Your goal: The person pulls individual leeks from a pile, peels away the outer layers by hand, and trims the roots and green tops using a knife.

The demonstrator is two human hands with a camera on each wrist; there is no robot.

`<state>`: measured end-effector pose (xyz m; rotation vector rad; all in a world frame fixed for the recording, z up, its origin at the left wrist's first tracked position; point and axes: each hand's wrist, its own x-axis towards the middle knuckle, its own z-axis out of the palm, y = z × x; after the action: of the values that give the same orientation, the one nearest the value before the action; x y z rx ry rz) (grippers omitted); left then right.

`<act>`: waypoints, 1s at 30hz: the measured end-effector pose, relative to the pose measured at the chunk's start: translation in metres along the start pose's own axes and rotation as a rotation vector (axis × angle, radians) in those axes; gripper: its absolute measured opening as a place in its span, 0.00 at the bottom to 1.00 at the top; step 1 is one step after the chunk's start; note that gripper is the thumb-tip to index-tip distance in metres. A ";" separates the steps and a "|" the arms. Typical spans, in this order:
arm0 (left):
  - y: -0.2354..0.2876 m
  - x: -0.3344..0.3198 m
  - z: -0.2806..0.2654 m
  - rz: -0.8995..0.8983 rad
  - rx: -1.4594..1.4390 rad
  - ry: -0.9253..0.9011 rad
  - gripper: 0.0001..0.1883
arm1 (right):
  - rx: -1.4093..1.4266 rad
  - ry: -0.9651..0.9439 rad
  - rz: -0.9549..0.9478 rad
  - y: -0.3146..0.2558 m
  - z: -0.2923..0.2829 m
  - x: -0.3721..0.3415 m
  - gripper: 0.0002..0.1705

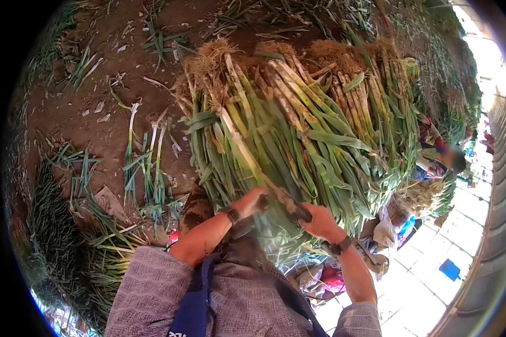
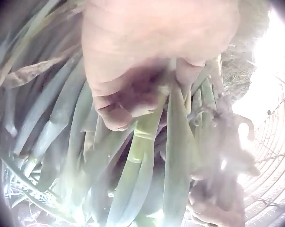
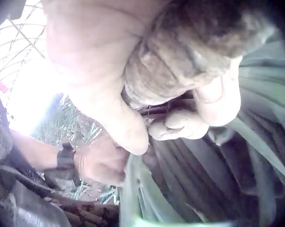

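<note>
In the head view a pale-stemmed leek (image 1: 237, 137) slants from the pile toward both hands. My left hand (image 1: 250, 203) grips it low on the stalk. The left wrist view shows the fingers of this hand (image 2: 152, 52) curled round the stalk (image 2: 147, 125), green leaves hanging below. My right hand (image 1: 322, 223), just to the right, holds a brown, dirt-streaked piece (image 1: 284, 199) like a withered outer leaf. In the right wrist view thumb and fingers of that hand (image 3: 114, 80) close round this brown piece (image 3: 175, 61). Under both hands lies a big pile of leeks (image 1: 320, 129), roots at the far end.
Loose leeks (image 1: 152, 157) and trimmings lie on bare soil (image 1: 112, 73) to the left. A dark green heap of leaves (image 1: 53, 236) stands at the far left. Another person (image 1: 437, 160) is at the right, near bags (image 1: 385, 227) and a bright tiled-looking floor (image 1: 421, 269).
</note>
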<state>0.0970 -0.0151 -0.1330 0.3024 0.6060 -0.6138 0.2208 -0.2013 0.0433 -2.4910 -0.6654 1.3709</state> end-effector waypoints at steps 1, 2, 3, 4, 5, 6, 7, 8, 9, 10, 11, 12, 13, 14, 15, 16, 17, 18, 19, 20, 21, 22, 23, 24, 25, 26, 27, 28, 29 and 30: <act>-0.003 0.000 0.000 -0.007 -0.025 -0.010 0.13 | 0.001 0.004 0.004 0.009 0.006 -0.010 0.24; -0.008 0.000 0.002 -0.035 0.060 -0.033 0.15 | 0.050 0.068 0.021 0.021 0.015 -0.018 0.25; -0.016 -0.001 0.011 -0.039 0.066 -0.033 0.15 | 0.100 0.133 0.038 0.027 0.022 -0.025 0.26; -0.025 -0.001 0.025 -0.052 0.050 -0.026 0.16 | 0.114 0.121 0.060 0.023 0.023 -0.034 0.25; -0.031 -0.003 0.035 -0.065 0.034 -0.021 0.17 | 0.119 0.127 0.065 0.024 0.027 -0.039 0.25; -0.035 -0.004 0.037 -0.036 0.052 -0.106 0.19 | 0.160 0.147 -0.007 0.024 0.032 -0.044 0.24; -0.041 0.001 0.033 -0.042 0.057 -0.113 0.19 | 0.198 0.169 -0.081 0.024 0.035 -0.048 0.24; -0.046 0.009 0.025 -0.105 0.175 -0.145 0.19 | 0.143 0.167 -0.006 0.028 0.039 -0.047 0.24; -0.047 0.010 0.023 -0.170 0.290 -0.174 0.19 | 0.144 0.170 0.001 0.032 0.043 -0.045 0.24; -0.048 0.011 0.020 -0.239 0.307 -0.190 0.19 | 0.143 0.204 0.056 0.035 0.046 -0.041 0.24; -0.048 0.013 0.019 -0.240 0.314 -0.185 0.19 | 0.145 0.238 0.106 0.037 0.050 -0.036 0.24; -0.047 0.013 0.020 -0.273 0.486 -0.141 0.17 | 0.113 0.268 0.055 0.035 0.054 -0.033 0.24; -0.048 0.013 0.023 -0.305 0.656 -0.100 0.16 | 0.121 0.269 0.055 0.033 0.058 -0.030 0.24; -0.050 0.013 0.027 -0.176 0.738 -0.054 0.18 | 0.114 0.222 0.017 0.033 0.059 -0.025 0.24; -0.038 0.008 0.038 -0.173 0.742 -0.057 0.18 | 0.102 0.178 -0.022 0.034 0.058 -0.020 0.24; -0.024 0.002 0.049 -0.296 0.862 0.059 0.18 | 0.056 0.168 0.011 0.037 0.063 -0.013 0.24; -0.018 -0.001 0.054 -0.419 0.979 0.180 0.18 | 0.056 0.168 0.012 0.040 0.067 -0.011 0.24; -0.028 0.010 0.029 -0.288 1.196 0.122 0.17 | 0.089 0.194 0.030 0.040 0.069 -0.007 0.24; -0.025 0.011 0.011 -0.287 1.198 0.131 0.17 | 0.126 0.219 0.046 0.038 0.070 -0.003 0.23; -0.020 0.011 -0.004 -0.119 1.331 0.106 0.18 | 0.132 0.218 0.041 0.034 0.069 -0.002 0.23; -0.013 0.009 -0.013 0.054 1.458 0.075 0.21 | 0.161 0.208 0.074 0.029 0.066 -0.003 0.24; 0.003 0.003 -0.011 0.140 1.449 0.238 0.20 | 0.188 0.198 0.108 0.026 0.064 -0.004 0.24; 0.019 -0.003 -0.008 0.225 1.431 0.402 0.20 | 0.189 0.196 0.107 0.025 0.067 -0.005 0.24; 0.028 -0.001 -0.006 0.225 1.429 0.407 0.20 | 0.191 0.202 0.097 0.026 0.070 -0.006 0.24; 0.038 0.003 -0.004 0.372 1.210 0.483 0.19 | 0.191 0.212 0.082 0.025 0.071 -0.004 0.25; 0.045 0.006 -0.002 0.511 0.985 0.549 0.18 | 0.190 0.212 0.076 0.026 0.071 -0.002 0.25; 0.046 0.012 -0.004 0.514 0.986 0.552 0.18 | 0.187 0.218 0.054 0.026 0.072 -0.001 0.25; 0.044 0.021 -0.007 0.523 0.973 0.584 0.19 | 0.184 0.224 0.034 0.026 0.072 0.000 0.26; 0.043 0.029 -0.010 0.532 0.959 0.614 0.19 | 0.184 0.226 0.033 0.026 0.073 0.004 0.26; 0.044 0.030 -0.005 0.507 0.896 0.634 0.17 | 0.201 0.260 0.022 0.025 0.073 0.008 0.26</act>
<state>0.1417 0.0085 -0.1516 1.4843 0.7888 -0.2483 0.1701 -0.2209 -0.0122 -2.4591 -0.4243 1.0373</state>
